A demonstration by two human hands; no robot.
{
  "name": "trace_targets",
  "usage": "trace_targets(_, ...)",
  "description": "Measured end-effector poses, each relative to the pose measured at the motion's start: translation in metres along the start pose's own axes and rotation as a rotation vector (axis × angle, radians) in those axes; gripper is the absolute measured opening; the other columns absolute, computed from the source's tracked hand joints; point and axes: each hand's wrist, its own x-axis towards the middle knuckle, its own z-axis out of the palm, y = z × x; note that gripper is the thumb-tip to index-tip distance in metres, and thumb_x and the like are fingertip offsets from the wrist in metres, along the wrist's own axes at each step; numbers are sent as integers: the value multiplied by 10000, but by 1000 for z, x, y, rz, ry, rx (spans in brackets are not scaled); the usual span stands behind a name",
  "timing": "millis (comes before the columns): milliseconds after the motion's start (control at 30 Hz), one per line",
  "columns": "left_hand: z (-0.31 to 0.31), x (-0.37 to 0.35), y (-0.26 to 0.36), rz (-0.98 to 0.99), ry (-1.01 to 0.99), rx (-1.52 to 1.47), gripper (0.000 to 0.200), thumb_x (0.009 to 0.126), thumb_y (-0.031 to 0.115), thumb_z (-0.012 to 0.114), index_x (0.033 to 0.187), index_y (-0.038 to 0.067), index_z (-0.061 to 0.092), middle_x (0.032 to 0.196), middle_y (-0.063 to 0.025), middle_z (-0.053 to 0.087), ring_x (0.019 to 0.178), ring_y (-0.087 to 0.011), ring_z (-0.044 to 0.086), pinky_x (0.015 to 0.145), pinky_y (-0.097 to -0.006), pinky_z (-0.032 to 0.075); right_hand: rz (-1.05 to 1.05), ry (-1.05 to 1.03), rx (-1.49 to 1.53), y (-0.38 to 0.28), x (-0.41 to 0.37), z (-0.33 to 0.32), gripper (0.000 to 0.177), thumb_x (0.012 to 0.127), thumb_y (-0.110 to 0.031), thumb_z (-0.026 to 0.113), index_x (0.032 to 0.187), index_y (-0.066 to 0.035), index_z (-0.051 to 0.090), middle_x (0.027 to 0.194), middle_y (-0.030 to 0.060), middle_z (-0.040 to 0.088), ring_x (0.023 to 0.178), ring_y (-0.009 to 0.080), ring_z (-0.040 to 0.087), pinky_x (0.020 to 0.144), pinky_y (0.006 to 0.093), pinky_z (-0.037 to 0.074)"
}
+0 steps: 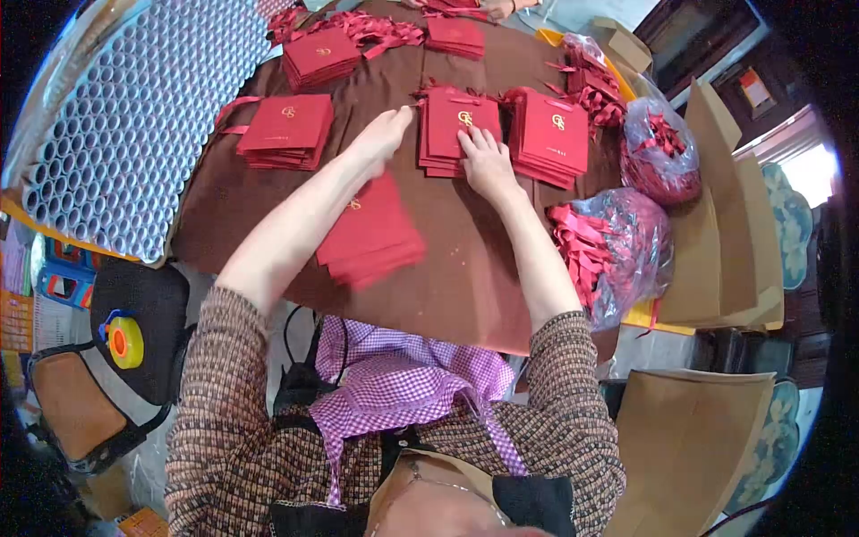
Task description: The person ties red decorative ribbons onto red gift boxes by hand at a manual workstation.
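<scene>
A stack of flat red paper bags with a gold logo lies in the middle of the brown table. My right hand rests flat on the near right corner of that stack, fingers spread. My left hand touches the stack's left edge at its top corner, fingers loosely curled; whether it pinches a bag is not visible. Under my left forearm lies another stack of red bags. Further stacks lie to the left and to the right.
More red bag stacks and loose red ribbon handles lie at the far side. Clear plastic sacks of red ribbon sit at the right, by cardboard boxes. A bundle of white tubes fills the left. A tape roll lies on a black chair.
</scene>
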Motion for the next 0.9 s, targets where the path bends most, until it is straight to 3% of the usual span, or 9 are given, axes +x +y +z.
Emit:
trace_targets(167,43,86,-22,-120,-28,-17,546,942,500,390,1275,75,471,1326,-99,484,1237,-249,413,994,-451,332,7,-104,149,10,3,-12,518,848,-229,592,1323,-98,432,1381,165,400,1296,367,350,1013,510,318)
trace_targets(233,64,97,-25,-257,-279,-438,628,947,508,362,1313,1,427,1367,-171,428,1261,-304,391,1034,-484,302,11,-119,186,14,4,-10,527,844,-243,609,1320,-96,436,1382,167,397,1296,369,348,1012,509,319)
trace_targets(433,94,98,-22,-73,131,27,665,958,477,355,1307,-88,385,1166,-231,574,963,-331,613,808,-472,508,-18,17,135,24,-1,-5,494,844,-211,605,1297,-83,458,1366,181,409,1265,364,385,994,504,346)
trace_targets(500,77,90,-15,-193,-294,-389,692,946,516,366,1351,-45,354,1410,-185,390,1246,-313,432,1030,-441,351,-16,71,74,20,-3,-2,485,839,-189,596,1293,-91,456,1350,180,425,1256,369,390,989,508,343)
trace_targets(533,74,87,-13,-119,-255,-409,701,936,539,369,1346,-29,367,1394,-167,419,1263,-307,411,1052,-428,316,-7,93,33,17,-2,-4,472,837,-190,597,1280,-94,466,1343,176,430,1256,368,390,983,509,347)
trace_targets(567,66,42,23,-119,-65,-126,668,921,546,406,1281,-15,445,1223,-140,566,1160,-276,495,1005,-401,365,1,111,-3,15,-3,-3,460,835,-191,599,1267,-98,475,1337,173,436,1255,367,389,977,509,350)
trace_targets(667,21,61,7,-71,74,119,655,896,553,461,1236,-5,510,1089,-109,618,1072,-233,521,941,-377,395,-58,294,41,7,-12,-14,422,821,-196,632,1218,-102,525,1315,150,468,1225,351,435,956,486,368)
trace_targets(767,-41,48,-8,102,4,280,499,901,424,547,1106,-27,606,998,-84,632,926,-165,534,835,-330,432,-55,325,216,-7,-39,-38,364,828,-191,636,1172,-89,571,1272,128,527,1206,306,473,960,459,367)
trace_targets(900,-87,-15,-21,213,-257,982,480,882,392,577,1057,-53,612,1054,-189,641,962,-253,610,843,-367,463,21,210,302,-12,-96,-48,309,846,-167,614,1141,-78,594,1244,137,547,1187,279,493,963,434,367)
